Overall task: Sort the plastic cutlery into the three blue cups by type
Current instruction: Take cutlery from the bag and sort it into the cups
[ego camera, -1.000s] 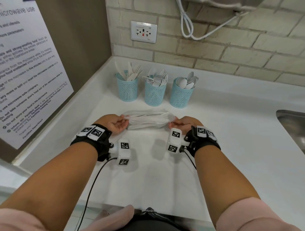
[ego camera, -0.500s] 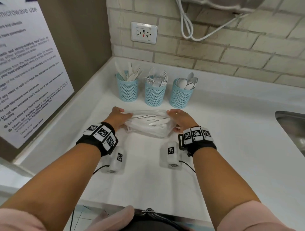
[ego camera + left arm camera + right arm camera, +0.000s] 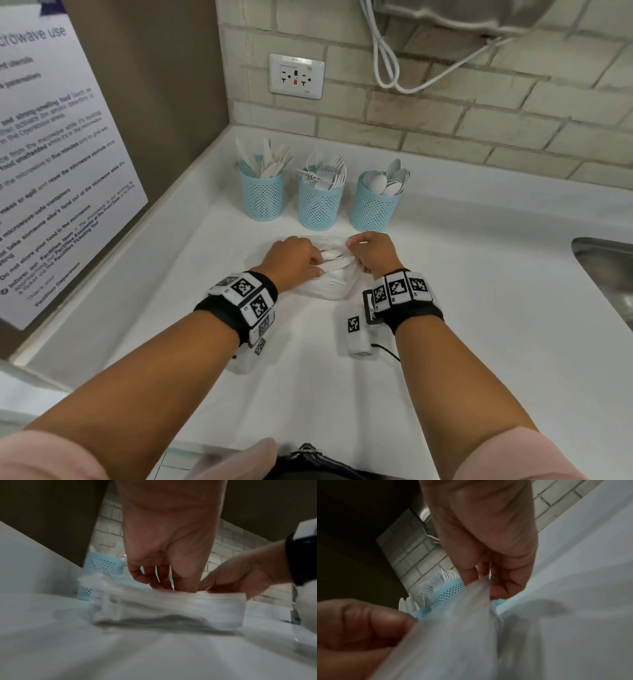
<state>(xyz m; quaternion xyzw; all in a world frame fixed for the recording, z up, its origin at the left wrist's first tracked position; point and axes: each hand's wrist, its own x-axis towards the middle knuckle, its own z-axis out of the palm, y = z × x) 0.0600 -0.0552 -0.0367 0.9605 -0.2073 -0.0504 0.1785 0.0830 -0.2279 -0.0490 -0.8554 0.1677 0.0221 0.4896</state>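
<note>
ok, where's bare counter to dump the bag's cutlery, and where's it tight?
Bare counter runs between the right hand and the sink, and in front of the bag toward the near edge. Tight: the strip between bag and the three blue cups, and left of the left hand, near the wall.

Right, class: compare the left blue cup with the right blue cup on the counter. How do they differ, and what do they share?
The left blue cup holds flat knives that splay upward; the right blue cup holds spoons with rounded bowls up. The left blue cup stands nearer the side wall, the right blue cup nearer the sink. Both are upright blue mesh cups of like size.
</note>
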